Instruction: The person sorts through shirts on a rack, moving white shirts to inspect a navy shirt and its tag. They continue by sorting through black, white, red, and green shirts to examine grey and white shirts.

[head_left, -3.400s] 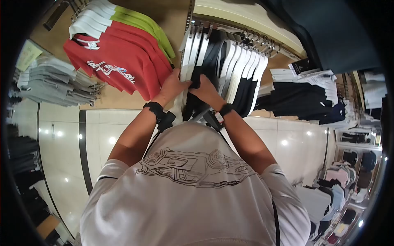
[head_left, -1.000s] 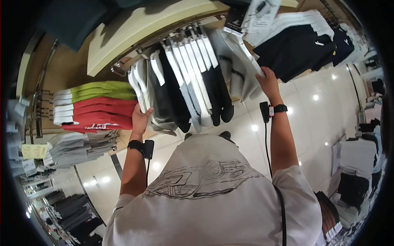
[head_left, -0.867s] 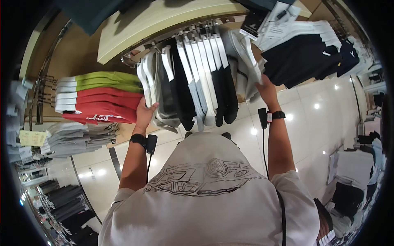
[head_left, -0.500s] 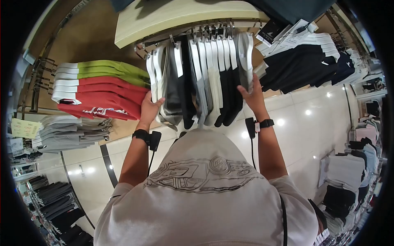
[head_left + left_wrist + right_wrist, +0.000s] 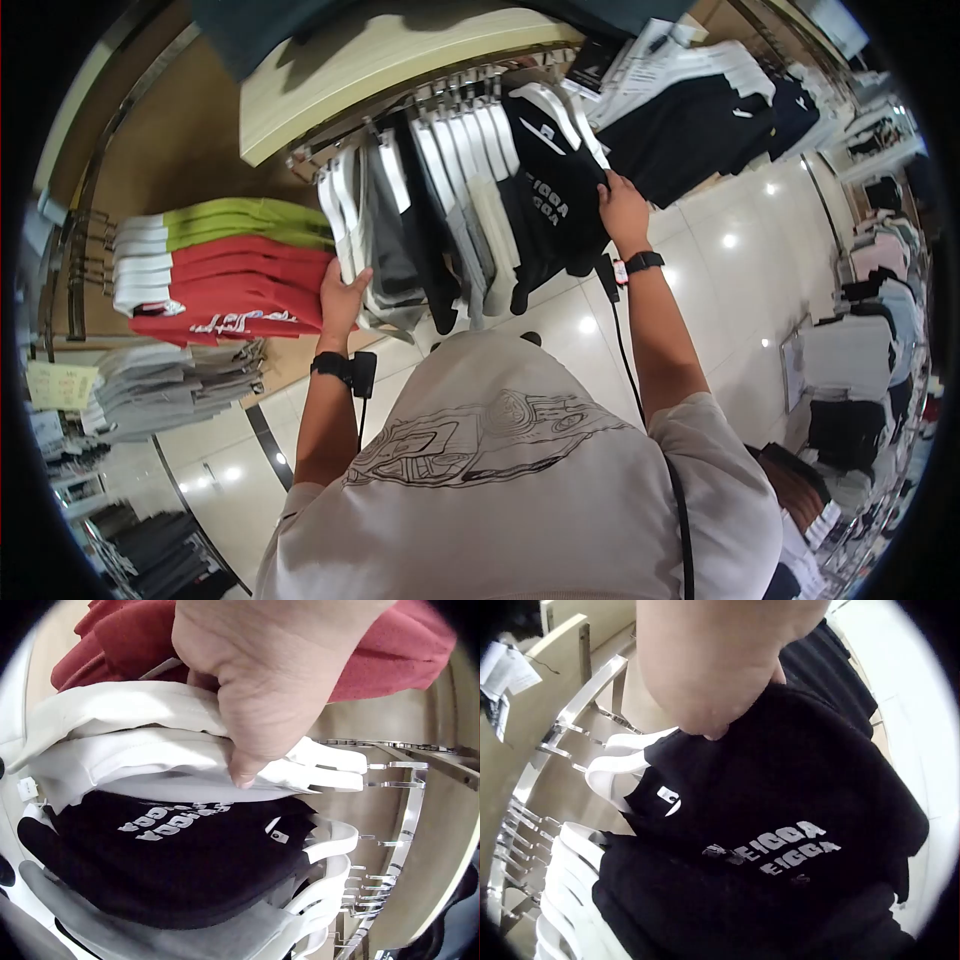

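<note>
My left hand [image 5: 342, 297] grips the edge of white shirts [image 5: 340, 225] at the rail's left end. In the left wrist view, the thumb of this hand [image 5: 262, 682] lies on a white shirt [image 5: 157, 754], its other fingers mostly hidden behind. At the rail's right end, my right hand [image 5: 625, 215] pinches the shoulder of a black shirt [image 5: 555, 190] with pale lettering. The right wrist view shows that hand [image 5: 720, 660] over the black shirt [image 5: 802, 780], most fingers out of sight. White hangers [image 5: 619, 769] hold it on the rail.
Between the hands hang several grey, cream and black garments [image 5: 490, 235]. Red shirts [image 5: 225, 275] and green ones [image 5: 235, 220] hang at left, dark shirts [image 5: 690, 125] at right. A pale shelf [image 5: 380, 70] juts out above the rail; tiled floor [image 5: 720, 300] lies below.
Since half a second ago, my right hand has gone from beside the end garments to pinching a black shirt, whose lettered front has come into view. My left hand still holds the white shirts.
</note>
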Tool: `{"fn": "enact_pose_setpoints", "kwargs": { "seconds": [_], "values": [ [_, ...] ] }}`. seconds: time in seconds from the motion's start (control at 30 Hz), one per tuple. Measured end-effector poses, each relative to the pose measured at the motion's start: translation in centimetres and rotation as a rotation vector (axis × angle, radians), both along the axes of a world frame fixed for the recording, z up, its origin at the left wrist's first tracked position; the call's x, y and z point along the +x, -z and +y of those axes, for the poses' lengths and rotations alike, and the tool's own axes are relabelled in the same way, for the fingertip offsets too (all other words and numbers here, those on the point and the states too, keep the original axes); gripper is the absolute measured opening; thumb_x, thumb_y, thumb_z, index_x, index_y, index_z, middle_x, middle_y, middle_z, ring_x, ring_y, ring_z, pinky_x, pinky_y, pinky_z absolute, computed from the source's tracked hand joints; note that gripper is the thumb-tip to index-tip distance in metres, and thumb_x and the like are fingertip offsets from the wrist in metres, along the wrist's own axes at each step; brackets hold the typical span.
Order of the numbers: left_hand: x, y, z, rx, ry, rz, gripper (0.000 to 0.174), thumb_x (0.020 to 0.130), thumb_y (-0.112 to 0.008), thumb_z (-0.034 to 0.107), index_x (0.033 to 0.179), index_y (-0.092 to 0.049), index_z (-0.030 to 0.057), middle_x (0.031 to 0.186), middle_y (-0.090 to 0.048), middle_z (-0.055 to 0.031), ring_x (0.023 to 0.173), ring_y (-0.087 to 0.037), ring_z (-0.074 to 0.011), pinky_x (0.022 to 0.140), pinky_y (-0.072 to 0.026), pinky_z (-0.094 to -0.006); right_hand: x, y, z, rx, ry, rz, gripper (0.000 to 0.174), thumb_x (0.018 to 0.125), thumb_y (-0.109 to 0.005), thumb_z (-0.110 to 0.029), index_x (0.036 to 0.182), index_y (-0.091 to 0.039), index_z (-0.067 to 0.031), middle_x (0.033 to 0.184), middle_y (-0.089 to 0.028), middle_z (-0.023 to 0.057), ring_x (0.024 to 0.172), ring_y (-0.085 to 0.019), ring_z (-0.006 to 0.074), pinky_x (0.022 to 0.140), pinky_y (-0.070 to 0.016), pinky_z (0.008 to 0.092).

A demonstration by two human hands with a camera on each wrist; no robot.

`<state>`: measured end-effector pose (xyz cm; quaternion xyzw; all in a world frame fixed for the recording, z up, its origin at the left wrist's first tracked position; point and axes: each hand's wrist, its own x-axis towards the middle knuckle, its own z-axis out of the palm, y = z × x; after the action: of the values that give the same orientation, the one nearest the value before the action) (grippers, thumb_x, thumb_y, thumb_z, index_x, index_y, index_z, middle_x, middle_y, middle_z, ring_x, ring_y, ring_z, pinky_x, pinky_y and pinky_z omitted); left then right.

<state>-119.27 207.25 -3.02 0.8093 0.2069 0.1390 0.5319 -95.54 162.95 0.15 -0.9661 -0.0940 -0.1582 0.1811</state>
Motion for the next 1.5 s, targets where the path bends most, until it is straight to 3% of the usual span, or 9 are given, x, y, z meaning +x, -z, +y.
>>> {"fn": "enact_pose_setpoints", "kwargs": {
  "seconds": [0.2,0.43,0.6,0.63,0.73,0.93,1.1,1.37,1.5],
  "values": [
    [0.1,-0.1,-0.3,-0.077,0.015,-0.03,0.03,0.09,-0.074,0.005,0.118,-0.064,-0.0005,0.104,-0.074,-0.0094,0.091,-0.066,-0.0152,0.087,-0.0514,-0.0302,0.4,0.7,-0.5,-0.004,0.001,-0.008,0.033,0.097,-0.062,-0.02,0.126,-0.064,-0.0052,0.116,-0.07,0.0175,0.102,-0.067,0.0386,0.087,-0.055,0.0469],
    [-0.1,-1.2,-1.4,0.033,-0.012,0.029,0.038,0.089,-0.077,0.01,0.123,-0.063,0.0007,0.11,-0.073,-0.0103,0.099,-0.067,-0.0175,0.091,-0.0516,-0.0328,-2.4,2.0,1.1,0.19,-0.177,0.029,0.05,0.08,-0.072,-0.004,0.128,-0.061,-0.0042,0.122,-0.065,0.0192,0.113,-0.061,0.0412,0.097,-0.0499,0.0486],
    [-0.2,-0.2,-1.5,0.095,-0.04,-0.031,0.046,0.087,-0.08,0.016,0.126,-0.063,0.0002,0.111,-0.073,-0.0138,0.1,-0.068,-0.0207,0.093,-0.0515,-0.034,-4.5,1.4,4.1,0.106,-0.187,-0.167,0.051,0.085,-0.077,-0.016,0.128,-0.059,0.0022,0.136,-0.054,0.0259,0.125,-0.051,0.0445,0.106,-0.0419,0.049],
    [-0.2,-0.5,-1.7,0.131,-0.054,-0.029,0.045,0.085,-0.079,0.017,0.125,-0.063,0.0029,0.111,-0.072,-0.0182,0.103,-0.07,-0.0305,0.092,-0.0523,-0.0379,-4.7,1.1,4.8,0.093,-0.235,-0.172,0.051,0.085,-0.077,-0.016,0.128,-0.059,0.0022,0.136,-0.054,0.0259,0.125,-0.051,0.0445,0.106,-0.0419,0.049],
    [-0.5,-0.6,-2.1,0.108,-0.072,-0.015,0.05,0.084,-0.08,0.022,0.126,-0.062,0.0035,0.113,-0.071,-0.0211,0.106,-0.068,-0.037,0.093,-0.0519,-0.0408,-5.4,0.8,6.0,0.163,-0.311,-0.083,0.06,0.088,-0.079,-0.028,0.133,-0.055,0.0022,0.137,-0.052,0.0275,0.128,-0.051,0.0444,0.109,-0.0412,0.0477],
    [-1.1,-0.4,-2.1,0.208,-0.135,0.035,0.049,0.083,-0.079,0.029,0.117,-0.061,-0.0021,0.113,-0.067,-0.0258,0.111,-0.063,-0.0422,0.095,-0.0493,-0.0452,-5.2,1.4,6.5,0.071,-0.321,0.097,0.049,0.092,-0.073,-0.033,0.128,-0.06,-0.002,0.131,-0.055,0.0261,0.123,-0.054,0.0427,0.105,-0.0452,0.0466],
    [-1.5,-0.2,-0.8,0.171,-0.099,0.057,0.056,0.085,-0.077,0.032,0.126,-0.059,-0.0015,0.119,-0.065,-0.0258,0.113,-0.062,-0.0402,0.099,-0.0472,-0.0426,-5.0,1.0,6.1,-0.015,-0.303,0.132,0.048,0.095,-0.071,-0.033,0.131,-0.06,-0.0035,0.132,-0.057,0.0268,0.124,-0.056,0.0422,0.104,-0.047,0.0457],
    [-1.2,1.7,-0.3,0.172,-0.086,0.006,0.059,0.085,-0.077,0.034,0.128,-0.057,-0.0013,0.124,-0.063,-0.0256,0.118,-0.06,-0.04,0.101,-0.0463,-0.043,-6.3,-0.4,6.8,-0.229,-0.257,-0.159,0.054,0.084,-0.081,-0.039,0.122,-0.069,-0.0034,0.131,-0.058,0.0236,0.121,-0.056,0.0407,0.103,-0.0462,0.0484],
    [-1.2,1.1,-0.3,0.237,-0.07,0.05,0.055,0.086,-0.075,0.035,0.125,-0.058,-0.0005,0.122,-0.064,-0.0262,0.118,-0.061,-0.0413,0.1,-0.0469,-0.0454,-6.0,-0.1,7.0,-0.17,-0.31,-0.1,0.046,0.075,-0.084,-0.027,0.114,-0.073,-0.0046,0.119,-0.063,0.0187,0.115,-0.058,0.0382,0.099,-0.0472,0.0471]
  ]
}}
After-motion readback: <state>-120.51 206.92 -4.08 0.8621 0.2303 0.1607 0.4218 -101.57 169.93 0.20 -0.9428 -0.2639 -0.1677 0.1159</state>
